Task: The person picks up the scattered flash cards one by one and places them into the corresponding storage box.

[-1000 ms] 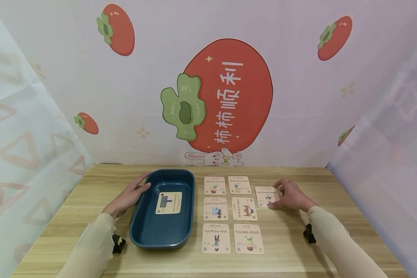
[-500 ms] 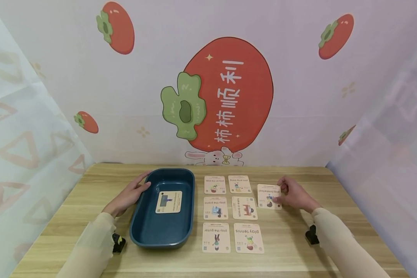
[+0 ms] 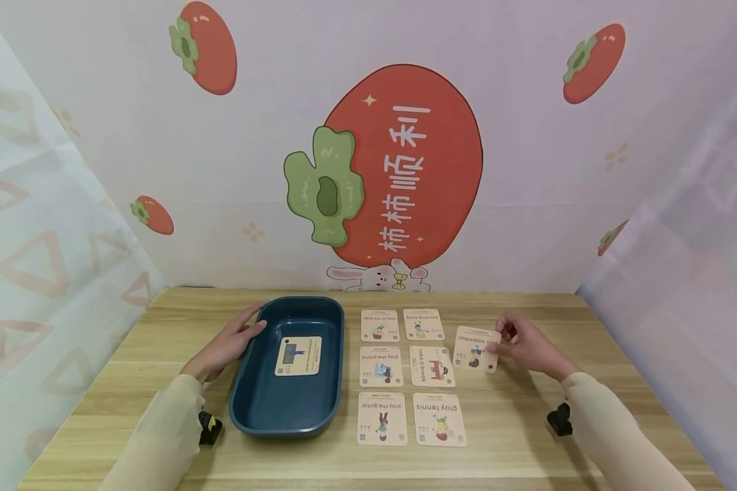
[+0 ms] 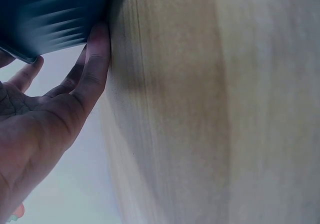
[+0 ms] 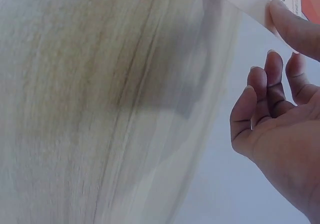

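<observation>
My right hand (image 3: 527, 346) pinches the right edge of a "play basketball" card (image 3: 475, 349) between thumb and fingers. In the right wrist view the card (image 5: 252, 1) is tilted up off the wooden table, with the thumb (image 5: 295, 29) across its printed face. My left hand (image 3: 230, 344) holds the left side of a dark blue tray (image 3: 338, 389), near its far corner. The left wrist view shows fingers (image 4: 95, 59) against the tray's ribbed outer wall. Inside the tray lies one card (image 3: 297, 356) with a blue picture.
Between tray and right hand, several cards lie face up in two columns, among them "play the piano" (image 3: 381, 367), "take a break" (image 3: 432, 367), "play the guitar" (image 3: 382, 419) and "play tennis" (image 3: 439, 419). A printed cloth wall (image 3: 528, 204) stands behind the wooden table (image 3: 503, 436).
My right hand has drawn the "play basketball" card slightly right and tipped it up off the table. The left hand and the tray have stayed in place.
</observation>
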Available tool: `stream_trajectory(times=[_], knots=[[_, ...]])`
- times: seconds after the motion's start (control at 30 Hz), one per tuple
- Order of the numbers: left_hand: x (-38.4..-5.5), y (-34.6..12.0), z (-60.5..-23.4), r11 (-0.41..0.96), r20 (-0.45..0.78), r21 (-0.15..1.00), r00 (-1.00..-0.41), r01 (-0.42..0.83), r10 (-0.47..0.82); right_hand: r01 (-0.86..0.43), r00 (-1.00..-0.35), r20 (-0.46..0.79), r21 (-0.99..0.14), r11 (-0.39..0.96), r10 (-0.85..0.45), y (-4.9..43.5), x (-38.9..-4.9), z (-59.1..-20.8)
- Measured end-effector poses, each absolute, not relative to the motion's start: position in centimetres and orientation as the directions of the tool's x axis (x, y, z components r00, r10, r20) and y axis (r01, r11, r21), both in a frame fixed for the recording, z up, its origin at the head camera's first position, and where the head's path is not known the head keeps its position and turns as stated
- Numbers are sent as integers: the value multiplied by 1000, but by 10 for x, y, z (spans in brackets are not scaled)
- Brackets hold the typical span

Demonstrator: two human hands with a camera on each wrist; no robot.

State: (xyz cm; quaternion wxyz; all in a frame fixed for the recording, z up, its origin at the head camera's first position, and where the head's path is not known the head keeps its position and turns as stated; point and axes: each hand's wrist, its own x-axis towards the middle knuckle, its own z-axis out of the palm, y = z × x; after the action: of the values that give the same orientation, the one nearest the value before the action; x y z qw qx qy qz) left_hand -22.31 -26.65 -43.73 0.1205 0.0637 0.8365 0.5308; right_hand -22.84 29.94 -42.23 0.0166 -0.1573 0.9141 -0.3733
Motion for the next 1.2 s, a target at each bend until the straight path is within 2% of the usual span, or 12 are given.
stream_trajectory(times=[0.57,1.07,1.2], knots=[[-223,-266,-439,414,-138,910,-963,-32,230,-382,-914,143,-622,683,-381,308,-223,-422],[-223,-268,-440,405,-142,913,-964,-41,224,-352,-933,175,-614,707,-314,293,-212,-409],[-224,-268,-440,411,-141,911,-965,-39,221,-382,-923,207,-603,700,-325,287,-210,-404]])
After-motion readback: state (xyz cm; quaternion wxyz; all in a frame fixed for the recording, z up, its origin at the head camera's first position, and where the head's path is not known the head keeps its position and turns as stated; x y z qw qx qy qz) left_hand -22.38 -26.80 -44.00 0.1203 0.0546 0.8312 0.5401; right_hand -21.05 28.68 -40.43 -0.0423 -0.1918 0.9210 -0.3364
